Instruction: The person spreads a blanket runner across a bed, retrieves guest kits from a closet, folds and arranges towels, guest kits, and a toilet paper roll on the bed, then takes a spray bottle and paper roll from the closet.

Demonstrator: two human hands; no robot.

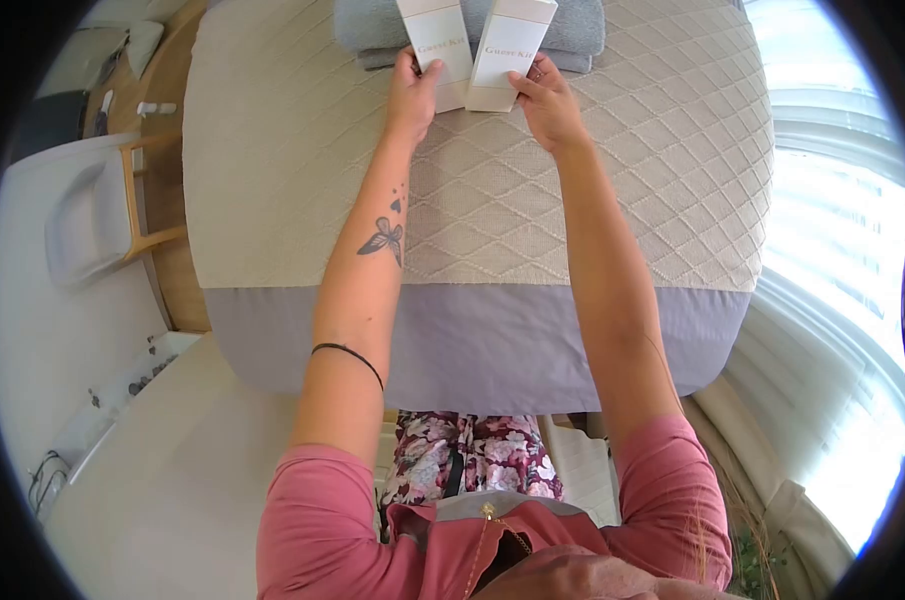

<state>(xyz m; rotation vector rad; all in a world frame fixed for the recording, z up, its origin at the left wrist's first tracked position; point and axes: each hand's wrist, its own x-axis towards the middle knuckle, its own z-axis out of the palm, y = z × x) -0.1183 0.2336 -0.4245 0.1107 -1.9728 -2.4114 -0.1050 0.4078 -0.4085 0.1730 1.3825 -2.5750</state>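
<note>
Two white boxes lettered "Guest Kit" stand out at the top of the view, in front of folded grey towels (367, 28). My left hand (412, 95) grips the lower left side of the left box (440, 40), thumb on its front. Around the lower right side of the right box (512, 45) my right hand (550, 105) is closed, its thumb also on the front. The boxes lean apart at the top, and their lower ends are close together. Beneath them is a beige quilted bedspread (492, 210).
Grey fabric (482, 345) borders the bedspread's near edge. A chair with a wooden frame (130, 200) stands at the left, on a wooden floor. Curtains (822, 360) and a bright window (842, 210) are at the right, with a plant at the lower right.
</note>
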